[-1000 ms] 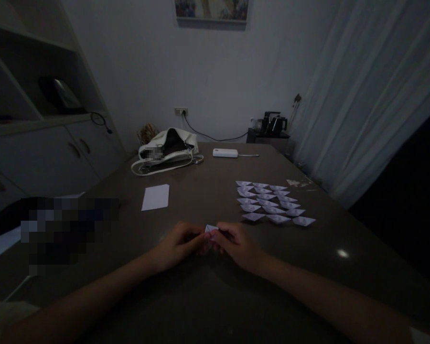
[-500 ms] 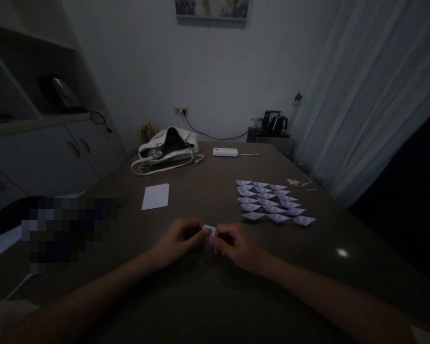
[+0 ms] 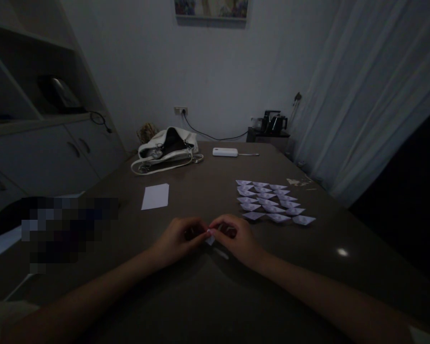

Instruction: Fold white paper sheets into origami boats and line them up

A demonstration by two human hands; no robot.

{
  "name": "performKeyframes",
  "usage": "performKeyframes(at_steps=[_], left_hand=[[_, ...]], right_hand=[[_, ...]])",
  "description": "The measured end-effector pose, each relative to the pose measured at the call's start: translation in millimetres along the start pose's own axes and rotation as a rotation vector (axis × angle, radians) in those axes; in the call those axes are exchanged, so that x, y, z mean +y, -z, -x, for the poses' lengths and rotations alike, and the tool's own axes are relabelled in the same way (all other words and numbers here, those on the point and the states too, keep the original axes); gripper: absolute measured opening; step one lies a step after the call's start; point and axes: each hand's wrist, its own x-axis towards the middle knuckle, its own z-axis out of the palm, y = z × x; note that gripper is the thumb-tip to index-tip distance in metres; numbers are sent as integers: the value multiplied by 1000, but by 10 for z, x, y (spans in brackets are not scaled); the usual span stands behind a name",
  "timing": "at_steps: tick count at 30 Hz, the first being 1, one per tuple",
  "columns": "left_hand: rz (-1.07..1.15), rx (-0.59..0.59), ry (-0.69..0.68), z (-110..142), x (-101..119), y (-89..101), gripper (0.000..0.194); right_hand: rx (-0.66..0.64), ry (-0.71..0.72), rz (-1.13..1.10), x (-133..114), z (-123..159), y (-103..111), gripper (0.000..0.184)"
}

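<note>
A small folded piece of white paper (image 3: 210,240) is pinched between my two hands above the dark table, its lower corner pointing down toward me. My left hand (image 3: 182,239) grips it from the left with thumb and fingers together. From the other side my right hand (image 3: 238,241) pinches the same paper, and the fingertips of both hands meet. Most of the paper is hidden behind the fingers. To the right lie several white paper boats (image 3: 268,201) in rows. A stack of white paper sheets (image 3: 155,196) rests at the left.
Toward the back of the table (image 3: 215,181) lie a white handbag (image 3: 168,148) and a white power bank (image 3: 225,152) with a short cable. A black kettle (image 3: 278,123) stands on a low stand beyond. Curtains (image 3: 358,95) hang at the right.
The folded paper has turned in my fingers, so its visible part now points down below the fingertips. My right hand has shifted slightly up and left, bringing the fingertips together.
</note>
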Motion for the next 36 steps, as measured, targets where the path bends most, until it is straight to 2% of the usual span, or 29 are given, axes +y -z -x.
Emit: performKeyframes(at_steps=[7, 17, 27, 36], left_hand=[[-150, 28, -79, -5, 5, 12, 18], [-81, 56, -93, 8, 3, -6, 15], [-35, 107, -109, -11, 4, 3, 18], [17, 134, -47, -18, 24, 21, 18]], right_hand=[[-15, 12, 89, -20, 1, 8, 2], [10, 90, 159, -60, 32, -3, 3], [42, 87, 133, -45, 29, 1, 4], [65, 58, 93, -34, 14, -5, 4]])
